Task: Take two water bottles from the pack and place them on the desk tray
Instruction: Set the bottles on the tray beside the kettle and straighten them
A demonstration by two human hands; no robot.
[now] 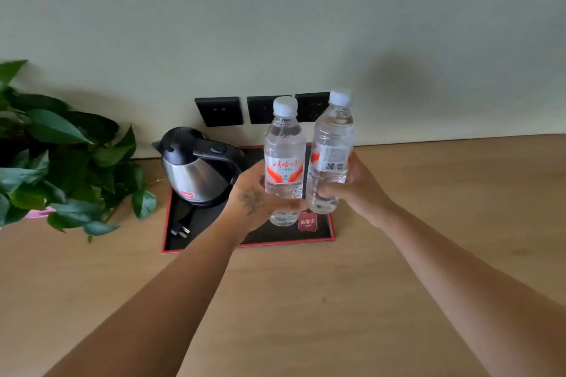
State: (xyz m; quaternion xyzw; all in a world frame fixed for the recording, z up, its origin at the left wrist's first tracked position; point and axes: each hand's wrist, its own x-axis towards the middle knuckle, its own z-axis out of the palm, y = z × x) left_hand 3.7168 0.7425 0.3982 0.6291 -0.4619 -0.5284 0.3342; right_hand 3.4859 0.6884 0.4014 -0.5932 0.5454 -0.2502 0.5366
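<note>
I hold two clear water bottles with white caps and red-and-white labels over a black tray with a red rim (245, 244). My left hand (251, 202) grips the left bottle (284, 159) around its lower half; it stands upright. My right hand (358, 184) grips the right bottle (330, 150), which tilts slightly to the right, its barcode facing me. The two bottles are side by side, close together, above the right half of the tray. Whether either bottle's base touches the tray I cannot tell. The pack is not in view.
A steel electric kettle (196, 168) with a black handle sits on the tray's left half, its plug (181, 231) lying in front. A small red card (307, 221) lies on the tray. A leafy plant (55, 156) stands at left. Black wall sockets (219, 111) sit behind on the wall.
</note>
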